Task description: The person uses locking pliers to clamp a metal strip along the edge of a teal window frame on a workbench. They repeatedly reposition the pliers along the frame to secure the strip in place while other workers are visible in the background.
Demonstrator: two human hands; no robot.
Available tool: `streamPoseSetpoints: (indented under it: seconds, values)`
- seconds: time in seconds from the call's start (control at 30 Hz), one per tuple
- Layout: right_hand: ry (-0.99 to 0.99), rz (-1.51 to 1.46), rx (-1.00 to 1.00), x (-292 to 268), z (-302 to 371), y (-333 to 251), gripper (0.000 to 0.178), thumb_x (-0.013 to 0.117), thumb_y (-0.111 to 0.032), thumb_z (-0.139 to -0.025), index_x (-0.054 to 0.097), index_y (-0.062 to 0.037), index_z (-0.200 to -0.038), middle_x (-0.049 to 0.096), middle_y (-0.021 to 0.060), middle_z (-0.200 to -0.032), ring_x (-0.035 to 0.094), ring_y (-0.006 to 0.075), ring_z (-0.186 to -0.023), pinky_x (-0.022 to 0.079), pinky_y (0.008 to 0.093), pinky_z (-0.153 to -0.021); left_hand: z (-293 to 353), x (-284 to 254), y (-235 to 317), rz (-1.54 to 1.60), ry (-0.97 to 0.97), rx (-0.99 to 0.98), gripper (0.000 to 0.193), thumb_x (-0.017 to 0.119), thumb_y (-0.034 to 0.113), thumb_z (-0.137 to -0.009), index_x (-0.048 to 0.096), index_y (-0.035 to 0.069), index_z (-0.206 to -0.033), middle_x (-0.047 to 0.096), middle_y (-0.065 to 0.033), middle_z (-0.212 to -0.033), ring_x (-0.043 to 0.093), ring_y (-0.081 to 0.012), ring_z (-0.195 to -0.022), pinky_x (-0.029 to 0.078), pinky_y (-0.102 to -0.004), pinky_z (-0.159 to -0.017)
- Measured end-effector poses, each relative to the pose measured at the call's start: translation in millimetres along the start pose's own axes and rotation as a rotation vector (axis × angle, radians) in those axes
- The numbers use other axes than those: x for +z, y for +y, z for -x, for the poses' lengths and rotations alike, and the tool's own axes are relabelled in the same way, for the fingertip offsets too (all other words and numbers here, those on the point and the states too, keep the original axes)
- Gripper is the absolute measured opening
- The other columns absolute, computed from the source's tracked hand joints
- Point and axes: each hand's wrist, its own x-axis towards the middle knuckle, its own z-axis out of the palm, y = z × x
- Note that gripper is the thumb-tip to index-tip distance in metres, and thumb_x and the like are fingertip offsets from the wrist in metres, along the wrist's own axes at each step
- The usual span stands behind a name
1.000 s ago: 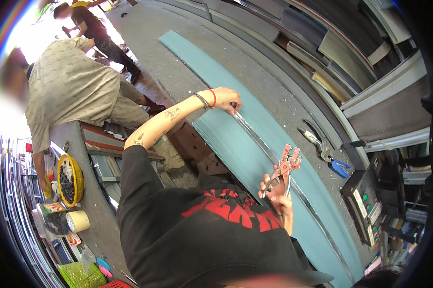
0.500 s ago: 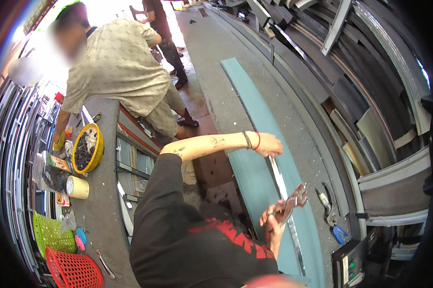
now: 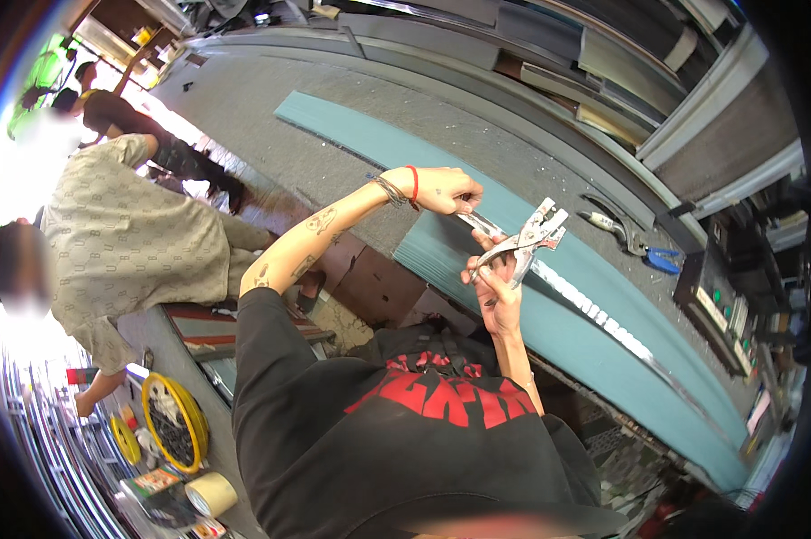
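My left hand (image 3: 443,190) is closed on the end of a long, narrow, shiny metal strip (image 3: 594,310). The strip lies across teal slatted panels (image 3: 351,128) and runs off toward the lower right. In my right hand (image 3: 498,289) are silver pliers (image 3: 540,232), its fingers wrapped round the handles. The broad jaws point away from me, over the strip, just right of my left hand. Whether the jaws grip the strip I cannot tell.
Blue-handled pliers (image 3: 662,259) and a curved grey hand tool (image 3: 614,221) lie on the grey bench (image 3: 243,99) beyond the panels. A black box (image 3: 713,296) stands at the right. Left are a yellow basket (image 3: 199,422), a tape roll (image 3: 211,494) and a bending person (image 3: 127,216).
My view has swung round to the right. The silver pliers have moved up along the strip, closer to my left hand, which still holds the strip's end.
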Motion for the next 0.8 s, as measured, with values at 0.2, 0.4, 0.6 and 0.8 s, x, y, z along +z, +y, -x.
streamPoseSetpoints:
  seconds: [0.2,0.4,0.6,0.8]
  values:
    - [0.115,0.041,-0.209,9,9,24,0.060,0.054,0.002,-0.076,0.033,-0.0082,-0.131,0.040,0.0246,-0.133,0.054,0.0176,-0.088,0.048,0.0330,-0.070,-4,-4,-11,0.073,-0.117,0.102,0.022,0.054,0.022,-0.086,0.053,0.000,-0.087,0.056,-0.0095,-0.068,0.051,-0.0206,-0.063,0.041,-0.0355,-0.060]
    - [0.172,0.083,-0.311,13,6,34,0.062,0.053,0.005,-0.075,0.028,-0.0069,-0.131,0.043,0.0239,-0.128,0.054,0.0169,-0.089,0.048,0.0313,-0.071,-2,-6,-14,0.094,-0.117,0.080,0.024,0.050,0.025,-0.089,0.052,0.002,-0.089,0.053,-0.0072,-0.067,0.048,-0.0167,-0.064,0.039,-0.0330,-0.059]
    - [0.232,0.173,-0.379,12,4,44,0.065,0.053,0.002,-0.075,0.027,-0.0027,-0.134,0.041,0.0250,-0.129,0.052,0.0189,-0.091,0.047,0.0340,-0.072,-1,-2,-15,0.061,-0.068,0.179,0.023,0.054,0.024,-0.088,0.052,0.002,-0.094,0.056,-0.0111,-0.072,0.054,-0.0216,-0.068,0.042,-0.0346,-0.064]
    - [0.196,0.185,-0.380,17,-1,44,0.067,0.054,0.001,-0.073,0.028,-0.0014,-0.135,0.044,0.0166,-0.121,0.054,0.0198,-0.090,0.047,0.0348,-0.069,16,27,0,-0.603,0.236,0.279,0.032,0.061,0.017,-0.077,0.054,0.003,-0.105,0.057,-0.0095,-0.090,0.058,-0.0237,-0.085,0.048,-0.0344,-0.070]
